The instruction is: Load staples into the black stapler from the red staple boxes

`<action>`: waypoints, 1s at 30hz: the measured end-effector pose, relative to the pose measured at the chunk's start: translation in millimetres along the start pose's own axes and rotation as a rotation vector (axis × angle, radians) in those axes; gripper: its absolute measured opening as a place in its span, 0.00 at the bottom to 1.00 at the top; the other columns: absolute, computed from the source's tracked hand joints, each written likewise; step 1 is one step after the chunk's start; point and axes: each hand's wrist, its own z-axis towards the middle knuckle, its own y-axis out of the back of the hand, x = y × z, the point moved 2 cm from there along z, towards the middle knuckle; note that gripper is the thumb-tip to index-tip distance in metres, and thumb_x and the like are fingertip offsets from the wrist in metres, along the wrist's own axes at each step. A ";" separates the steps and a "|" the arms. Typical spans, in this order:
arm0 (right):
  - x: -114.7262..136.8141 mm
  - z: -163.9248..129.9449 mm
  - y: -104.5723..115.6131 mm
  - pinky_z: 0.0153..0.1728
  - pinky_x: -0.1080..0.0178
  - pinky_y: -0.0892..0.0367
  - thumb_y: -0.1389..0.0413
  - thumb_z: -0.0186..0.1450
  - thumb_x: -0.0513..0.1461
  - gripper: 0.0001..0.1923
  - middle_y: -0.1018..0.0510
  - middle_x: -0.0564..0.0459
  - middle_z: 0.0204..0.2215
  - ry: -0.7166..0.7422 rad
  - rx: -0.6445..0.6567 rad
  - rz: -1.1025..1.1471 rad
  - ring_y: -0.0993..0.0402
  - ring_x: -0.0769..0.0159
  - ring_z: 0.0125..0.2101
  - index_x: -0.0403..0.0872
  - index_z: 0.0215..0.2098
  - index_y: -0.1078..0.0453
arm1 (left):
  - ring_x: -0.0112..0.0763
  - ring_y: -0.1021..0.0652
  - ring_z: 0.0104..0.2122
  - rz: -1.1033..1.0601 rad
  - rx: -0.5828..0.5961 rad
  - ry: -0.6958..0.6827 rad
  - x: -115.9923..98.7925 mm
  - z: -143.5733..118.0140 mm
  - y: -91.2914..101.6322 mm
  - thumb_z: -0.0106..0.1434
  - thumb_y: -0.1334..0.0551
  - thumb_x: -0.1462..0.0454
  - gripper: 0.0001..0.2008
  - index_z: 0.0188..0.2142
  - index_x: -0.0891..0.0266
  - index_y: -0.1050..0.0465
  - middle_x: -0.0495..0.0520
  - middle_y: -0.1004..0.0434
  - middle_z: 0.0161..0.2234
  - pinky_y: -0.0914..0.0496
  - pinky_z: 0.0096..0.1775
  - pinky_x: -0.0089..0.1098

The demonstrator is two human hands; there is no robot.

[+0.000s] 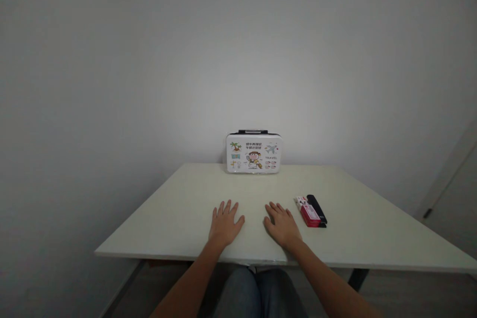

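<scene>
Two flat empty hands, left [224, 224] and right [282, 223]; one red box [309, 213], one case [254, 153].

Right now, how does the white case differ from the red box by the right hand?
The white case stands upright at the table's far edge, printed with cartoons; the red box lies flat near the right hand. The case is far larger, with a dark top handle; the box has none. Neither is touched.
</scene>
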 end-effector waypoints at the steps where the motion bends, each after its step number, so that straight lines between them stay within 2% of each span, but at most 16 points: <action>1: 0.1 0.0 -1.4 0.66 0.48 0.61 0.53 0.69 0.47 0.30 0.43 0.50 0.69 -0.002 -0.002 0.006 0.52 0.53 0.68 0.52 0.68 0.40 | 0.51 0.53 0.70 0.001 0.001 0.001 0.0 0.1 0.3 0.69 0.56 0.42 0.34 0.70 0.48 0.49 0.50 0.53 0.72 0.58 0.67 0.57; 4: -2.2 6.5 -1.9 0.66 0.47 0.60 0.52 0.68 0.47 0.30 0.42 0.49 0.68 0.000 0.006 0.072 0.51 0.51 0.68 0.51 0.67 0.39 | 0.51 0.52 0.70 -0.001 0.005 0.007 -0.7 0.3 1.5 0.68 0.56 0.42 0.34 0.69 0.48 0.48 0.50 0.53 0.71 0.57 0.67 0.57; 6: -9.1 18.5 5.2 0.65 0.50 0.54 0.49 0.67 0.48 0.28 0.35 0.48 0.65 0.026 0.036 0.129 0.45 0.52 0.65 0.51 0.64 0.34 | 0.51 0.51 0.70 -0.002 0.004 0.012 -1.2 0.1 2.3 0.68 0.55 0.42 0.34 0.69 0.48 0.47 0.50 0.51 0.71 0.56 0.66 0.57; 8: -23.7 35.6 21.4 0.63 0.56 0.48 0.48 0.67 0.49 0.25 0.28 0.50 0.59 0.058 0.048 0.162 0.39 0.56 0.63 0.52 0.59 0.28 | 0.51 0.51 0.70 -0.003 -0.001 0.013 -1.5 -0.5 2.8 0.68 0.54 0.42 0.33 0.69 0.48 0.47 0.50 0.51 0.71 0.56 0.66 0.57; 9: -34.5 44.7 32.7 0.63 0.58 0.48 0.48 0.67 0.49 0.24 0.26 0.51 0.58 0.065 0.031 0.171 0.39 0.58 0.63 0.53 0.59 0.28 | 0.51 0.51 0.70 -0.003 -0.004 0.012 -1.5 -0.9 3.0 0.68 0.54 0.43 0.33 0.69 0.48 0.47 0.50 0.51 0.71 0.56 0.66 0.57; 12: -79.1 65.6 71.3 0.66 0.59 0.54 0.48 0.67 0.46 0.27 0.33 0.51 0.63 0.009 -0.083 0.191 0.44 0.60 0.65 0.53 0.63 0.34 | 0.50 0.51 0.70 -0.004 -0.019 -0.002 -1.8 -2.1 3.6 0.69 0.54 0.43 0.33 0.69 0.48 0.46 0.51 0.51 0.71 0.56 0.66 0.56; 15: -130.2 68.0 101.0 0.65 0.49 0.53 0.47 0.66 0.48 0.31 0.34 0.40 0.63 -0.152 -0.163 0.214 0.40 0.50 0.62 0.46 0.65 0.36 | 0.51 0.51 0.70 -0.003 -0.035 -0.011 -2.5 -2.7 4.9 0.69 0.54 0.44 0.32 0.69 0.48 0.46 0.51 0.50 0.71 0.56 0.66 0.56; 17: -158.3 59.9 110.5 0.61 0.44 0.45 0.46 0.65 0.51 0.35 0.30 0.32 0.57 -0.249 -0.164 0.252 0.32 0.46 0.56 0.41 0.65 0.37 | 0.52 0.50 0.70 -0.002 -0.036 -0.004 -3.0 -2.8 5.5 0.69 0.54 0.44 0.32 0.69 0.48 0.45 0.51 0.50 0.71 0.56 0.66 0.57; 20: -185.3 42.6 111.1 0.43 0.49 0.29 0.47 0.66 0.54 0.35 0.22 0.32 0.45 -0.339 -0.087 0.345 0.22 0.51 0.40 0.41 0.62 0.33 | 0.52 0.50 0.69 -0.003 -0.045 0.002 -3.2 -2.8 5.4 0.68 0.52 0.45 0.31 0.68 0.48 0.45 0.51 0.49 0.70 0.55 0.66 0.56; 22: -193.2 32.8 105.5 0.33 0.56 0.28 0.46 0.65 0.56 0.32 0.20 0.37 0.41 -0.370 0.020 0.508 0.22 0.55 0.33 0.46 0.60 0.30 | 0.52 0.49 0.69 -0.007 -0.057 -0.002 -3.1 -2.8 4.9 0.68 0.52 0.45 0.31 0.68 0.48 0.44 0.51 0.49 0.70 0.55 0.66 0.56; 25: -190.9 23.9 93.9 0.29 0.61 0.29 0.40 0.63 0.54 0.30 0.19 0.41 0.42 -0.398 0.200 0.870 0.22 0.59 0.32 0.51 0.59 0.30 | 0.52 0.49 0.69 -0.012 -0.061 -0.010 -2.7 -2.7 4.6 0.68 0.52 0.46 0.31 0.68 0.48 0.44 0.51 0.48 0.70 0.55 0.66 0.56; 28: -172.6 21.1 80.9 0.27 0.64 0.30 0.38 0.62 0.53 0.30 0.20 0.43 0.44 -0.397 0.264 1.046 0.23 0.61 0.33 0.51 0.58 0.30 | 0.53 0.50 0.69 -0.011 -0.055 -0.015 -2.7 -2.6 5.0 0.69 0.52 0.46 0.31 0.68 0.49 0.45 0.51 0.48 0.70 0.56 0.66 0.56; 30: -151.0 21.5 69.2 0.26 0.66 0.31 0.39 0.62 0.53 0.29 0.20 0.44 0.44 -0.357 0.273 1.103 0.23 0.62 0.33 0.50 0.57 0.30 | 0.53 0.50 0.69 -0.008 -0.045 -0.016 -2.8 -2.5 5.0 0.69 0.52 0.46 0.31 0.68 0.49 0.45 0.51 0.49 0.70 0.57 0.67 0.56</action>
